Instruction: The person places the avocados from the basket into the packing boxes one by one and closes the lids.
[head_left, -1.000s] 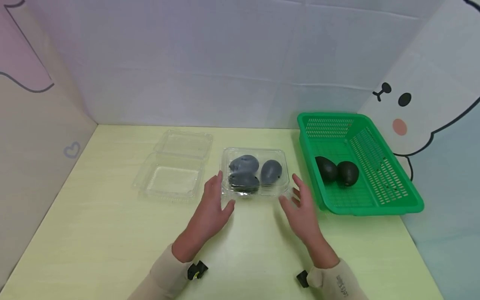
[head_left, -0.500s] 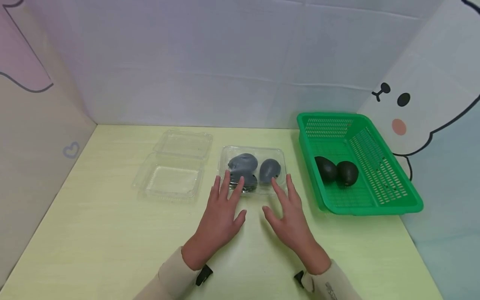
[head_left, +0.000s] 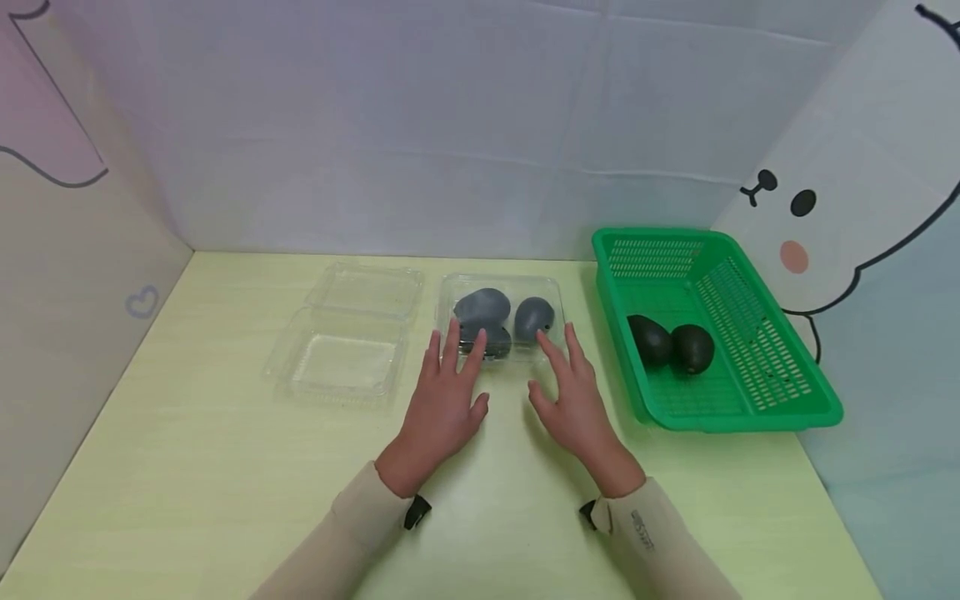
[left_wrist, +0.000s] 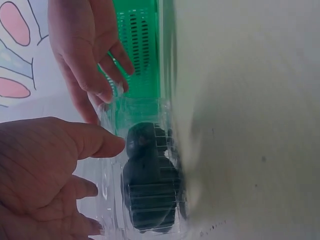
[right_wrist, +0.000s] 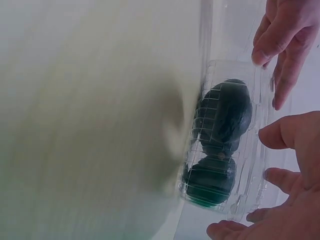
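A closed clear plastic clamshell box [head_left: 501,282] stands at the middle of the table with three dark avocados [head_left: 534,317] inside. My left hand [head_left: 442,408] lies over its near left part, fingers spread and fairly straight. At the near right part is my right hand [head_left: 576,410], its fingers also extended. Both wrist views show the fingertips at the box's upper edge, with the avocados [left_wrist: 150,185] visible through the ribbed side wall. Whether every fingertip touches the plastic I cannot tell.
An open clear clamshell box [head_left: 347,364] with nothing in it lies to the left, its lid folded back. At the right stands a green plastic basket [head_left: 738,422] holding two dark avocados [head_left: 693,348]. Printed cloth walls border the table's back and sides.
Both hands have come in from the box's sides onto its near part, fingers spreading out. The filled box has slid a little away toward the back wall, with the hands following.
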